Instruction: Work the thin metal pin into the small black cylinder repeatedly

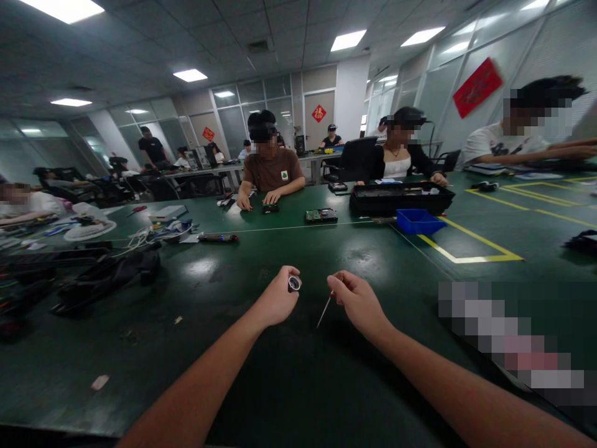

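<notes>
Slim, silver-shafted screwdriver point(325, 311) slants tip-down from right hand point(358, 300), fingers pinching its handle; left hand point(280, 296), arm extended, fingers curled, grasps round, black, silver-rimmed part point(293, 284).

Ceiling lights point(190, 75), glass partitions point(231, 116)

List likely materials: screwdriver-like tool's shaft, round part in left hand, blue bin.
Screwdriver-like tool's shaft: probably smooth, bare steel; thin, straight, silvery.
Round part in left hand: rim perhaps metal, given its pale silvery ring; dark body could be plastic or coated metal.
Blue bin: likely moulded plastic, with uniform colour and thin walls.
</notes>
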A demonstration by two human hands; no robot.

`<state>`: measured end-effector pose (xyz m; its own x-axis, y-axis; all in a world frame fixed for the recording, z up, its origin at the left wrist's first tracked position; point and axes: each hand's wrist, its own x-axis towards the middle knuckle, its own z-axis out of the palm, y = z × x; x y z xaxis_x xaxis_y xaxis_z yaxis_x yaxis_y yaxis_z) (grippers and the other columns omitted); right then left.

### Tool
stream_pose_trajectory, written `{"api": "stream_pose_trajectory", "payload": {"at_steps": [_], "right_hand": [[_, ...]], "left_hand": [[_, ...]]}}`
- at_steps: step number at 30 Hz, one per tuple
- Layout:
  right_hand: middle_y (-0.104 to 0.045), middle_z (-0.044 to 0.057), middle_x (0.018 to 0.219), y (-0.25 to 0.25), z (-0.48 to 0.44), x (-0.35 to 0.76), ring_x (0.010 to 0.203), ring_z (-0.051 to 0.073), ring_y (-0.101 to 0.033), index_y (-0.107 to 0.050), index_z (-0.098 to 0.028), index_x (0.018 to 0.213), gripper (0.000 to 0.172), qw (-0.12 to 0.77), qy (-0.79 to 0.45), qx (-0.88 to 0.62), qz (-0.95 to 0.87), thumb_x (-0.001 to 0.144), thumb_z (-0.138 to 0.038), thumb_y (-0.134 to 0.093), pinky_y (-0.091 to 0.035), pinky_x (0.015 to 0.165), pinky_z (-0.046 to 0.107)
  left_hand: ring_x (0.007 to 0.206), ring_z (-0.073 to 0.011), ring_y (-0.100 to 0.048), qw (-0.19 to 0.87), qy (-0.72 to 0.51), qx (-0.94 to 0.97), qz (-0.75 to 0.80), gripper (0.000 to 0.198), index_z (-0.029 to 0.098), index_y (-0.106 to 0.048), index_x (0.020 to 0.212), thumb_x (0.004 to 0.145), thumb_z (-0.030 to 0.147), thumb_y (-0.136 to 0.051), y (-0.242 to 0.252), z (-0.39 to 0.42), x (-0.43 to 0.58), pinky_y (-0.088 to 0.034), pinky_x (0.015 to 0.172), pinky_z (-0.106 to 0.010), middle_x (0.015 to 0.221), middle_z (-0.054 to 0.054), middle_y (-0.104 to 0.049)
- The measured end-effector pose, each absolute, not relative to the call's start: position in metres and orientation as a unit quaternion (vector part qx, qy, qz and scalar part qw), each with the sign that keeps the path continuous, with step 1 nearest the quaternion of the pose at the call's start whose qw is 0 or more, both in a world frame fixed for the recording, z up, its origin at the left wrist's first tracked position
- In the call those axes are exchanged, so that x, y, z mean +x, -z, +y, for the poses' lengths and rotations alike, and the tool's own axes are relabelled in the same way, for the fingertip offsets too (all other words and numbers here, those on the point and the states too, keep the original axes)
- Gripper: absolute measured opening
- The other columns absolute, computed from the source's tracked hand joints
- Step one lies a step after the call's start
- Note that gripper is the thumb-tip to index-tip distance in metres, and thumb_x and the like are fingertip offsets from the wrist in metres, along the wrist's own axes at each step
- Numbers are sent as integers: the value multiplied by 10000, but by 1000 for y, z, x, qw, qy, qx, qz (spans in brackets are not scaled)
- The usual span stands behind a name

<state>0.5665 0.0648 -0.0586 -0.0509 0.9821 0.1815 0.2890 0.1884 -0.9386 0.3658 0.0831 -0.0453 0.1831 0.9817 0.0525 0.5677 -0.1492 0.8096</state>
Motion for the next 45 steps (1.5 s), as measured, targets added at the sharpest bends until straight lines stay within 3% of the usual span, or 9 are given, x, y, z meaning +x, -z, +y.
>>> {"api": "stream_pose_trajectory", "payload": {"at_steps": [4,9,17,25,30,36,41,45], "right_hand": [[-599,-7,660,59,66,566,609,156,-556,-612,-208,791,276,505,-395,-484,-596,893,-452,-538,-443,607,298],[-671,40,773,59,68,567,726,183,-629,-637,-196,880,276,539,-393,-451,-593,893,-457,-550,-509,724,337],[-717,76,922,60,68,567,855,210,-680,-634,-203,997,278,535,-403,-461,-582,881,-447,-568,-546,815,396],[-731,74,899,54,66,566,823,208,-683,-657,-196,977,297,520,-372,-488,-595,882,-460,-559,-540,762,370],[-651,21,644,51,64,568,603,176,-601,-681,-203,808,357,471,-301,-545,-625,871,-534,-563,-460,597,317],[-679,18,806,61,65,567,754,183,-650,-619,-221,1035,248,475,-329,-495,-649,925,-404,-494,-479,679,310],[-541,-23,588,61,65,567,541,155,-525,-651,-217,933,374,450,-301,-526,-656,954,-514,-425,-382,521,290],[-606,4,711,64,67,567,608,169,-557,-624,-214,1067,331,457,-293,-533,-649,953,-463,-437,-415,564,307]], "left_hand": [[1034,-228,-606,275,-317,733,536,319,212,-629,1099,798,110,-644,66,88,359,-453,931,-369,1113,-59,-656],[1148,-238,-583,244,-334,764,495,380,250,-676,1136,791,93,-674,77,98,345,-412,1039,-404,1212,-52,-652],[1141,-235,-587,239,-344,764,491,374,239,-651,1193,826,174,-681,78,98,348,-419,1036,-403,1213,-56,-657],[1117,-229,-590,233,-337,781,472,377,256,-645,1202,833,191,-684,76,94,350,-414,1013,-389,1182,-44,-670],[1113,-237,-588,226,-332,782,476,376,248,-650,1194,825,190,-691,74,94,350,-412,1004,-401,1169,-48,-677],[1101,-254,-592,211,-323,792,474,370,247,-663,1186,821,198,-697,73,94,351,-413,998,-422,1157,-58,-686],[1093,-256,-592,203,-313,798,474,357,258,-668,1183,830,216,-697,73,93,351,-410,988,-421,1156,-53,-686],[1081,-255,-592,191,-311,803,471,367,260,-665,1193,829,224,-702,75,94,351,-404,983,-419,1145,-47,-686]]}}
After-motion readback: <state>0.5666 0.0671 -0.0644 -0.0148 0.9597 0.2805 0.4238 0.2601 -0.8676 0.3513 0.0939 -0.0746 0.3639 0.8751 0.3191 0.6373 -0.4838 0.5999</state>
